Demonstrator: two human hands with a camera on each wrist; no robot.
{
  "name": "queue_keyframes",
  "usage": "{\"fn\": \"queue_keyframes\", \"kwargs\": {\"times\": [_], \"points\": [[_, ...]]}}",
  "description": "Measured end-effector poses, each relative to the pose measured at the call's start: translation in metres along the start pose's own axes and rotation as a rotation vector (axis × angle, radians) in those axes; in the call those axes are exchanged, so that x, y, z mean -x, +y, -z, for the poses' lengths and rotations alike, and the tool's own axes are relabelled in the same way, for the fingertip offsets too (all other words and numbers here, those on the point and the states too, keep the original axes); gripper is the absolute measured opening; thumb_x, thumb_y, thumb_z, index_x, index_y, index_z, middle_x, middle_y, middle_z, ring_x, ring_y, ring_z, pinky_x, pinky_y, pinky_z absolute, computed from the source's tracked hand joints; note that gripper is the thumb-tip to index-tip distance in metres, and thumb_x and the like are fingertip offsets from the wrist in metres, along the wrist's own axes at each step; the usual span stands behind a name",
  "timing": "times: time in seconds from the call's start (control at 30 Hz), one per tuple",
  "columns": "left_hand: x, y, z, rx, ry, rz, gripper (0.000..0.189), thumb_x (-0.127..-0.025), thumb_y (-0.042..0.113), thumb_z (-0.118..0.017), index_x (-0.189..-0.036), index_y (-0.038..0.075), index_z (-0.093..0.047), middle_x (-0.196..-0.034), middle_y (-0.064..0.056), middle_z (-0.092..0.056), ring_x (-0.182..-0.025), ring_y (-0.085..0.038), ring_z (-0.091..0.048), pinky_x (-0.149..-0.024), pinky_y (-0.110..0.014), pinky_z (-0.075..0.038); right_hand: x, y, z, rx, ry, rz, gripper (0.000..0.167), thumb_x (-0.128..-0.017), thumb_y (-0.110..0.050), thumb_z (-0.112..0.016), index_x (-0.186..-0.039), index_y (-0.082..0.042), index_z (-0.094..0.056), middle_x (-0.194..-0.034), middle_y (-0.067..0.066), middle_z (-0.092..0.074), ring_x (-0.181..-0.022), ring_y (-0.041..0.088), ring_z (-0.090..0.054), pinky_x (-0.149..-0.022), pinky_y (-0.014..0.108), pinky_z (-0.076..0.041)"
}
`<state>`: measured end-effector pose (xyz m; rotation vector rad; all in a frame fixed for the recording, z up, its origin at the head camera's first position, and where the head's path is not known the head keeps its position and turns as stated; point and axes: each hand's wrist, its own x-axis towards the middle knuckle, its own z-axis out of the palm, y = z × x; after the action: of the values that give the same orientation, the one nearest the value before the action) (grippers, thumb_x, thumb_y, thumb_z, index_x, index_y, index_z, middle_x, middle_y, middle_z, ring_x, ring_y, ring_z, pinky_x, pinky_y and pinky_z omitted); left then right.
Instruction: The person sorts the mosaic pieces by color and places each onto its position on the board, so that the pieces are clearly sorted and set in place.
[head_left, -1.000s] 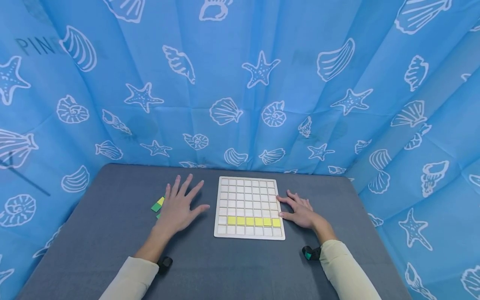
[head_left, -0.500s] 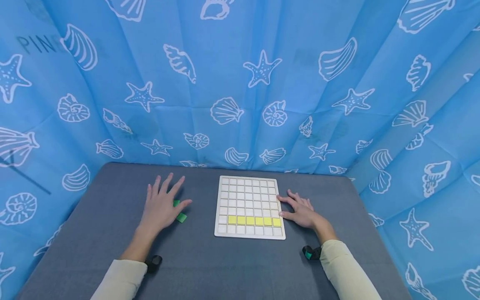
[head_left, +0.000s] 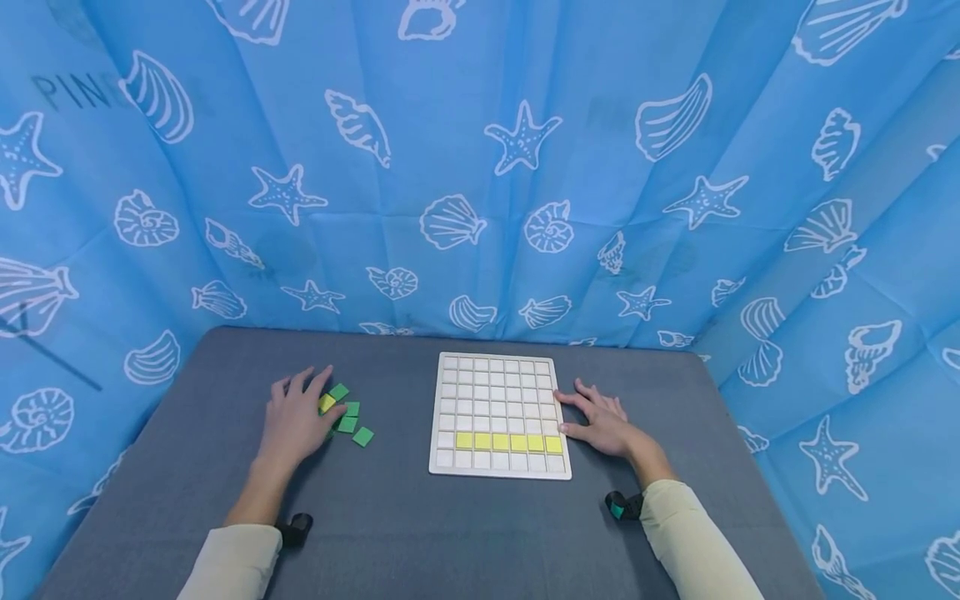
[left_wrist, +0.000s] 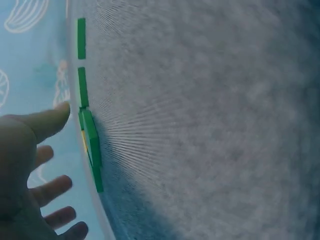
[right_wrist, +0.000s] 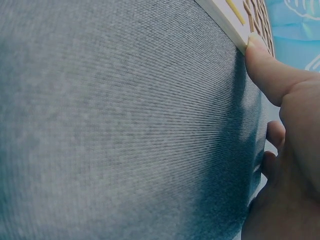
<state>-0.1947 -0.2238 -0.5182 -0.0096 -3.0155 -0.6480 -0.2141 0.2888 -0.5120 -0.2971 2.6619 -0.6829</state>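
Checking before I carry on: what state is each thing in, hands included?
Board, lying flat, partly filled.
Yellow row, six tiles set in the board.
Loose yellow tile, off the board, partly hidden.
Green tiles, loose, unplaced.
Left hand, spread, holding nothing visible.
Right hand, touching the board's right edge.
Curtain, hanging in folds.

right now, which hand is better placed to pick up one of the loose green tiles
The left hand, most likely: it is right beside the loose green tiles, fingers apart. The right hand is on the far side of the board from them, touching its edge.
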Motion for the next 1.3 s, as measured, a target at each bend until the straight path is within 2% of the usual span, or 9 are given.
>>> {"fn": "queue_keyframes", "kwargs": {"times": [0.13,0.27,0.43,0.67,0.8,1.0,1.3], "points": [[0.0,-0.004,0.001,0.037,-0.023,0.052,0.066,-0.098,0.036,-0.068,-0.151,0.003,-0.046,-0.154,-0.032,-0.037,-0.136,-0.055,-0.027,-0.102,-0.07,-0.033,0.0,0.0,0.0,0.008,0.0,-0.001,0.07,-0.098,-0.053,-0.061,-0.158,-0.026,-0.038,-0.171,0.023,-0.011,-0.155,0.055,-0.003,-0.118,0.076,0.001],[-0.002,-0.007,0.003,0.078,-0.045,0.09,0.061,-0.098,0.034,-0.068,-0.146,0.0,-0.051,-0.151,-0.032,-0.041,-0.132,-0.053,-0.029,-0.101,-0.068,-0.035,0.0,0.001,0.0,0.004,0.002,-0.002,0.07,-0.098,-0.054,-0.061,-0.159,-0.026,-0.038,-0.171,0.023,-0.011,-0.155,0.054,-0.003,-0.118,0.076,0.002],[-0.005,-0.012,0.003,0.105,-0.058,0.137,0.054,-0.099,0.033,-0.067,-0.141,0.002,-0.057,-0.152,-0.03,-0.042,-0.131,-0.05,-0.032,-0.1,-0.065,-0.038,0.001,0.0,0.001,0.0,0.004,0.002,0.07,-0.098,-0.053,-0.061,-0.159,-0.026,-0.038,-0.171,0.023,-0.011,-0.155,0.054,-0.003,-0.118,0.075,0.003],[-0.01,-0.011,0.004,0.101,-0.08,0.207,0.039,-0.098,0.03,-0.069,-0.127,0.004,-0.067,-0.152,-0.029,-0.042,-0.133,-0.051,-0.032,-0.099,-0.065,-0.039,0.001,-0.001,0.0,0.003,0.001,0.008,0.07,-0.098,-0.054,-0.06,-0.158,-0.025,-0.039,-0.17,0.024,-0.012,-0.154,0.056,-0.004,-0.117,0.076,0.002],[-0.01,-0.009,0.004,0.104,-0.082,0.215,0.035,-0.097,0.028,-0.071,-0.12,0.003,-0.07,-0.154,-0.029,-0.04,-0.134,-0.052,-0.031,-0.101,-0.066,-0.037,0.002,-0.001,0.0,0.003,0.002,0.01,0.07,-0.098,-0.054,-0.06,-0.158,-0.025,-0.039,-0.17,0.024,-0.013,-0.154,0.056,-0.004,-0.117,0.076,0.001],[-0.01,-0.006,0.006,0.121,-0.051,0.209,0.031,-0.093,0.025,-0.075,-0.112,0.001,-0.07,-0.155,-0.027,-0.04,-0.137,-0.051,-0.029,-0.104,-0.065,-0.036,0.004,-0.003,0.001,-0.019,0.004,0.012,0.07,-0.098,-0.052,-0.061,-0.158,-0.024,-0.039,-0.17,0.025,-0.014,-0.154,0.056,-0.003,-0.117,0.076,0.002],[-0.009,-0.002,0.008,0.111,-0.058,0.175,0.022,-0.093,0.027,-0.076,-0.1,0.007,-0.069,-0.142,-0.028,-0.05,-0.123,-0.046,-0.036,-0.087,-0.059,-0.042,0.004,-0.001,0.0,-0.016,0.016,0.027,0.069,-0.098,-0.051,-0.062,-0.158,-0.025,-0.039,-0.17,0.024,-0.013,-0.154,0.056,-0.003,-0.117,0.076,0.002]]}}
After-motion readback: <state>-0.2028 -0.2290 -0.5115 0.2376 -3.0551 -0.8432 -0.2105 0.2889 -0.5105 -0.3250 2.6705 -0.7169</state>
